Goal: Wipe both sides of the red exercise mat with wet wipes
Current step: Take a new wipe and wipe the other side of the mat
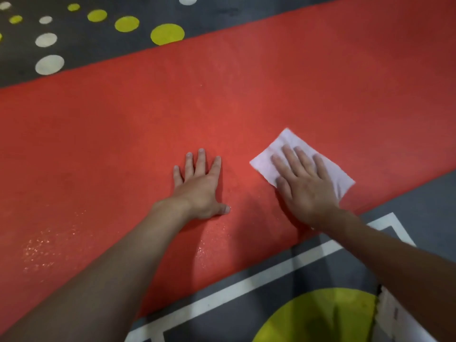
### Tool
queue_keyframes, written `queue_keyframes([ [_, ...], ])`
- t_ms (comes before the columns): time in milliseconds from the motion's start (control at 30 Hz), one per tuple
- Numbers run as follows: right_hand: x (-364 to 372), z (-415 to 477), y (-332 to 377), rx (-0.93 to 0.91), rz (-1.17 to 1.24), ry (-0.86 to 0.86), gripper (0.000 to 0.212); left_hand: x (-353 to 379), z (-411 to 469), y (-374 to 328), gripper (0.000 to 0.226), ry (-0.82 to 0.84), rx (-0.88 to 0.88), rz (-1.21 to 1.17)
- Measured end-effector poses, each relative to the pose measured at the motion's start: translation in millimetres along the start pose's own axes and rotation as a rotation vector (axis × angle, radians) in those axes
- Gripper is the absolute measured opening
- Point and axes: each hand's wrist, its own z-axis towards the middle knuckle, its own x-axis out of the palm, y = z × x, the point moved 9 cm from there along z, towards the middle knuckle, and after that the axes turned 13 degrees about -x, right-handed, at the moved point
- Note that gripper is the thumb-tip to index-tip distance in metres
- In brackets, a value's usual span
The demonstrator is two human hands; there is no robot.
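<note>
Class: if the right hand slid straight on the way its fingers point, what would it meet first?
Only bare red exercise mat; the right hand, flat on the white wet wipe, looks to have a free path to the mat's far edge.

Nothing readable here tbh, no words, numbers or logos anywhere. The closest thing to signs is painted shapes on the floor [222, 13]: a scatter of yellow dots [167, 34] and white dots [49, 64] past the far edge of the mat [148, 119], plus a white outline [246, 285] with a big yellow circle [318, 314] inside it on the near side. The mat is plain red and the wipe [283, 149] is plain white, no print on either.
</note>
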Motion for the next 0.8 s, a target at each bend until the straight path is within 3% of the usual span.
queue_keyframes([
  [67, 6, -13, 29, 0.109, -0.038, -0.009, 0.063, 0, 0, -2, 0.125, -0.002, -0.020, -0.003],
  [167, 13, -31, 87, -0.268, -0.028, 0.027, 0.059, -1, 0, -5, 0.122, 0.026, -0.038, 0.004],
  [233, 8, -34, 67, -0.357, -0.046, -0.003, 0.055, -4, 1, -3, 0.111, 0.028, -0.040, -0.020],
  [333, 3, -38, 27, 0.041, 0.006, -0.060, 0.056, -7, 4, 2, 0.101, 0.004, -0.039, -0.078],
  [400, 9, -44, 60, 0.104, -0.005, -0.053, 0.060, -7, 4, 3, 0.099, -0.036, -0.041, -0.075],
  [467, 15, -48, 100, -0.176, -0.011, -0.019, 0.060, -9, 3, 5, 0.096, -0.075, -0.055, -0.084],
  [533, 14, -45, 96, -0.424, -0.051, -0.007, 0.056, -18, 2, 20, 0.093, -0.123, -0.117, -0.103],
  [567, 12, -41, 82, -0.415, -0.063, -0.008, 0.054, -21, 2, 32, 0.094, -0.129, -0.168, -0.102],
  [633, 5, -35, 57, -0.149, -0.027, -0.042, 0.055, -19, 3, 52, 0.093, -0.077, -0.255, -0.117],
  [700, 10, -38, 89, -0.040, 0.006, -0.033, 0.060, -13, 4, 59, 0.093, -0.040, -0.274, -0.155],
  [800, 17, -45, 152, -0.463, -0.004, 0.008, 0.057, -20, 5, 62, 0.097, -0.065, -0.267, -0.168],
])
